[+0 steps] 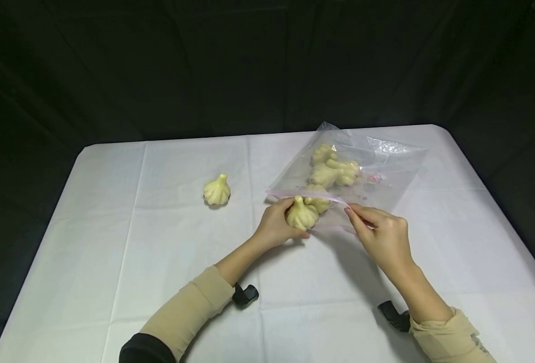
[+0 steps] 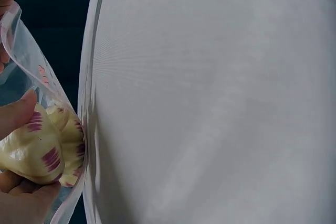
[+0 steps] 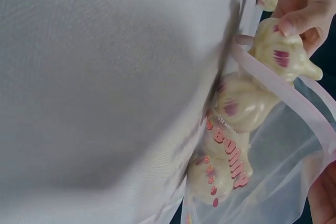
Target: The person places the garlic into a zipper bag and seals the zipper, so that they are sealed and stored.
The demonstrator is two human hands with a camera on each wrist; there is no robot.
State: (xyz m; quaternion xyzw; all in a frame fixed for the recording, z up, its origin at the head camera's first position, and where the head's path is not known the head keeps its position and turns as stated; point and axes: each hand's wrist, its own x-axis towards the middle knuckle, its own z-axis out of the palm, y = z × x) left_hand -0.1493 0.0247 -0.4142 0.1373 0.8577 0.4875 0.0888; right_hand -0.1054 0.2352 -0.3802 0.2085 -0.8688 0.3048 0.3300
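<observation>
Item 1: cream-yellow garlic bulb (image 1: 302, 215) with purple streaks and a glossy, model-like surface. Located in the bag's mouth, right of the worktop's middle, stem toward the far edge.

Item 2: left hand (image 1: 276, 222). Fingers part-open, curved round item 1, thumb on one side and fingertips opposite; the grip from outside probably leaves the stem end free to pass the lips.

Item 3: clear plastic bag (image 1: 392, 161) with pink closure strips and pink lettering. Lies toward the worktop's far right corner, mouth facing the person, a placement that seems to suit both hands' reach.

Item 4: right hand (image 1: 383, 234). Thumb and forefinger closed in a pinch on the bag's upper lip, apparently to hold the mouth apart.

Item 5: bagged cream garlic bulbs (image 1: 334, 173), at least three, bunched along the bag's left side; one sits just inside the mouth, touching or nearly touching item 1. Exact count unclear.

Item 6: loose cream garlic bulb (image 1: 216, 190), stem up, left of the bag, well apart from it, nearer the far edge than the near.

Item 7: white cloth-covered worktop (image 1: 181, 252), beneath everything.

Item 8: black curtain (image 1: 249, 65), beyond the far edge.
</observation>
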